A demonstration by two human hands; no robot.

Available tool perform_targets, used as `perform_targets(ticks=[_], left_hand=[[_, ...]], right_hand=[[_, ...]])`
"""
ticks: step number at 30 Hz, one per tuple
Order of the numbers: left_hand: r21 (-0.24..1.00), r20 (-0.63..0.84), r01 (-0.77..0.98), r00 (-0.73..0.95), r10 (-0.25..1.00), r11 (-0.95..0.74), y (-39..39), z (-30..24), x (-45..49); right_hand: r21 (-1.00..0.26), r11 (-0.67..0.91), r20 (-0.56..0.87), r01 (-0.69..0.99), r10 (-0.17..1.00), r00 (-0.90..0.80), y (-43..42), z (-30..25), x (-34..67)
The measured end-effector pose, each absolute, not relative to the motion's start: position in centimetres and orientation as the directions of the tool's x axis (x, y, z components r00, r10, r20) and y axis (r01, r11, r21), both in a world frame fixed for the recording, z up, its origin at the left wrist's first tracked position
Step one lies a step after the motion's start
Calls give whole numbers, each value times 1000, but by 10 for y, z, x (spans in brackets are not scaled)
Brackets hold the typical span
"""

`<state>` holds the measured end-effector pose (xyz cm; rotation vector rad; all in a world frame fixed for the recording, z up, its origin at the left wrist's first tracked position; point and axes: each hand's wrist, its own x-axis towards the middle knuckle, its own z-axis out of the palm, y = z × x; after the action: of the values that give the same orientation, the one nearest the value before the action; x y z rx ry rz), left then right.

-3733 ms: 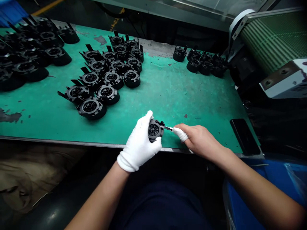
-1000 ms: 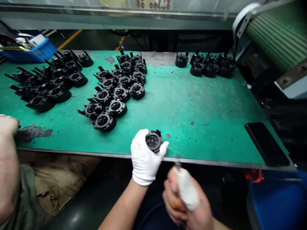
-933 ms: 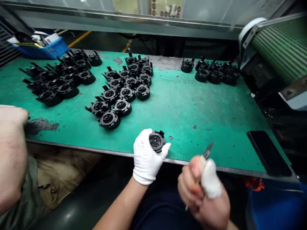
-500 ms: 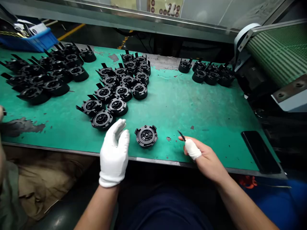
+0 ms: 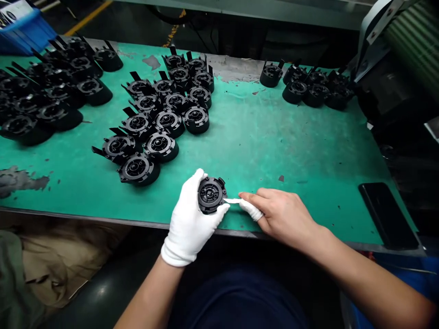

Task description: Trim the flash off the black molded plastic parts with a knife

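My left hand (image 5: pixel 192 219), in a white glove, is closed around a round black plastic part (image 5: pixel 210 193) near the front edge of the table. Ribs and small holes mark the part's upper face, and tabs stick out at its rim. Bare but for a white wrap on the thumb, my right hand (image 5: pixel 274 210) pinches a small knife blade (image 5: pixel 232 200). The blade's tip is at the right side of the part; whether it touches is hard to tell. Its handle is hidden in my fingers.
Several similar black parts (image 5: pixel 161 144) stand grouped left of centre on the green table (image 5: pixel 247 141). More parts (image 5: pixel 91 89) fill the far left, others (image 5: pixel 295 90) the back right. A phone (image 5: pixel 387 214) lies at the right edge. A blue bin (image 5: pixel 27 34) is at back left.
My left hand has moved right and taken hold of the black part. My right hand has brought the blade left to the part's side. The view has tipped downward.
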<state>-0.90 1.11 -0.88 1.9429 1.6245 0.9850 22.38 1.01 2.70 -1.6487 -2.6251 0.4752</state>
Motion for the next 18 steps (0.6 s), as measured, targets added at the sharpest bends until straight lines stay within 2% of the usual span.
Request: perform_targets(ticks=[9, 15, 18], left_hand=[[699, 261, 675, 67, 963, -236, 11, -9, -10], [686, 290, 682, 63, 955, -253, 11, -14, -9], [703, 274, 674, 40, 961, -228, 11, -12, -7]], right_hand=[[-289, 416, -171, 862, 864, -474, 6, 26, 222], [-213, 372, -161, 903, 899, -408, 13, 28, 223], [-297, 343, -132, 891, 910, -394, 13, 27, 225]])
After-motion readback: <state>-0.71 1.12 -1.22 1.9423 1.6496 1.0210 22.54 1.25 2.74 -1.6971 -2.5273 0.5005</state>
